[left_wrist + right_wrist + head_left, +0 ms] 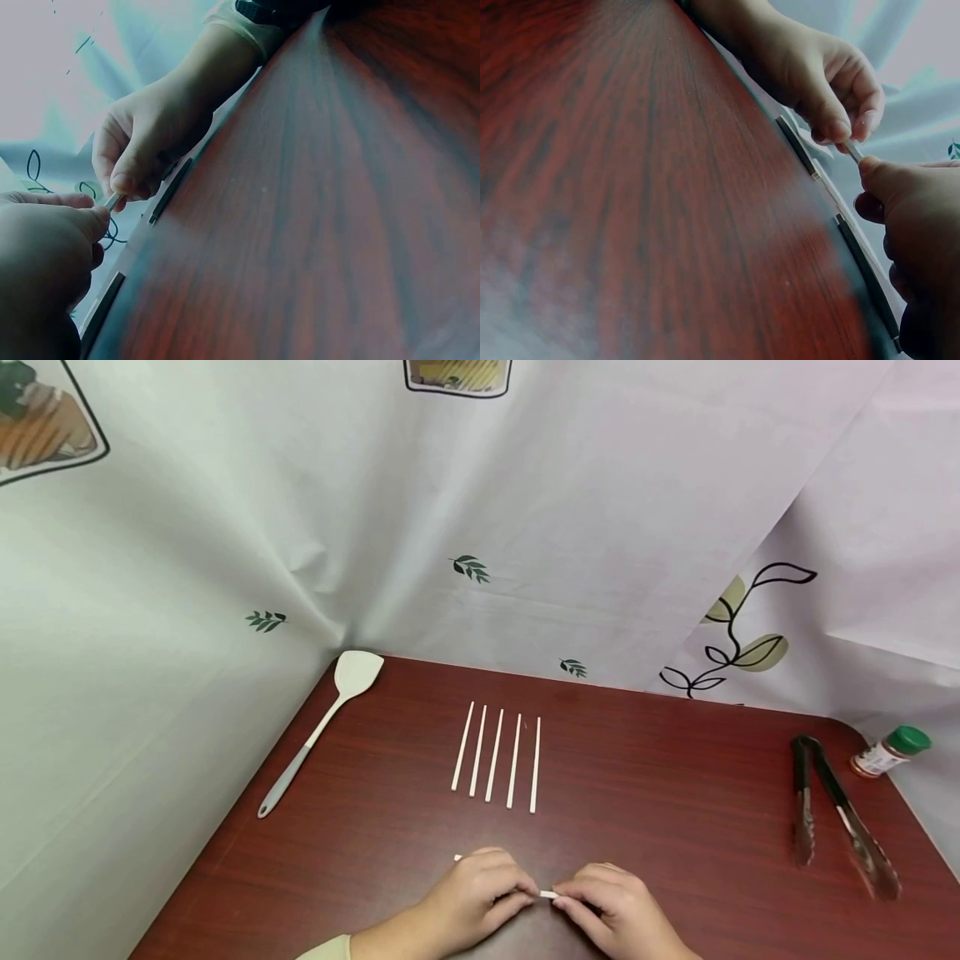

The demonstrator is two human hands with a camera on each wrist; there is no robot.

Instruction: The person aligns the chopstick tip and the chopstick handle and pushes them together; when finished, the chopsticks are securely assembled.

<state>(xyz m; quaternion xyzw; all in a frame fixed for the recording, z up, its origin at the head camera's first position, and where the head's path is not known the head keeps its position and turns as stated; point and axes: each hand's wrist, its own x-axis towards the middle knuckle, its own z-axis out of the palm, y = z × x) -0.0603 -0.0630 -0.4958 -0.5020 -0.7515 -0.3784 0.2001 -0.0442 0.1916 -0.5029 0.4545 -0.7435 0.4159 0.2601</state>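
White piece [547,894], one: a short length exposed between two hands, in front of the row of five white sticks [495,756]. Left hand [476,893], nearer the viewer than the row: thumb and fingers pinching the piece at one side. Right hand [611,902], in front and right of the row: pinching its other side, fingertips near those opposite. Tabletop [660,777], dark red wood: back edge behind the row, left edge well beyond it; widest open room right of the row, as far as the tongs [830,777], legs apart. Spatula [322,727], left of the row, along the left edge, pale head toward the back corner. Jar [890,753], green cap, far right of the row, past the tongs, by the right edge. White end [457,857], in front of the row, beside the left hand, remainder hidden. Head view: the row's spacing from above. Left wrist view, additionally: the right sleeve's cuff [240,26] and a dark band [274,11]. Right wrist view: the left thumb seen side-on, bent to the piece; dark strips [866,277] near the hands, identity not tellable.
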